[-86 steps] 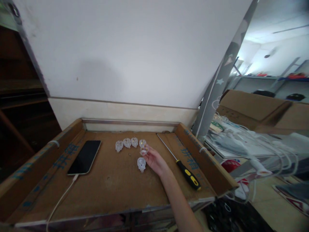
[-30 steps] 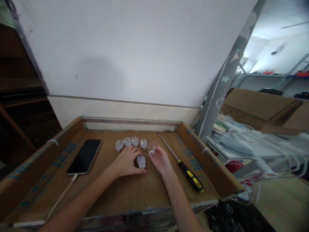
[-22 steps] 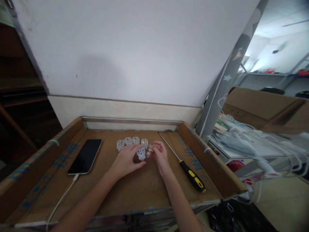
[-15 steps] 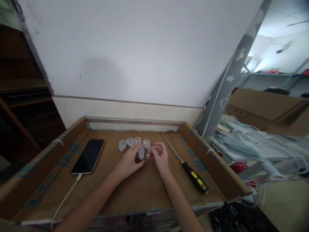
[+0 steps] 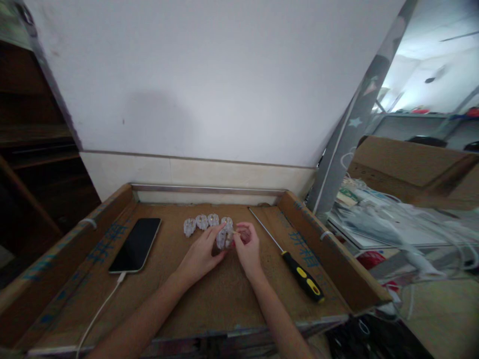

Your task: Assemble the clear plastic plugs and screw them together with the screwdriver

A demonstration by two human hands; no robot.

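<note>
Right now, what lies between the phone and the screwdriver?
In the head view: four clear plastic parts, the left hand, the right hand and the clear pieces they hold.

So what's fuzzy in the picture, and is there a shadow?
Head view: a soft grey shadow on the wall; head view: the clear pieces between the fingers look blurry; head view, right side: the box looks soft and stretched.
</note>
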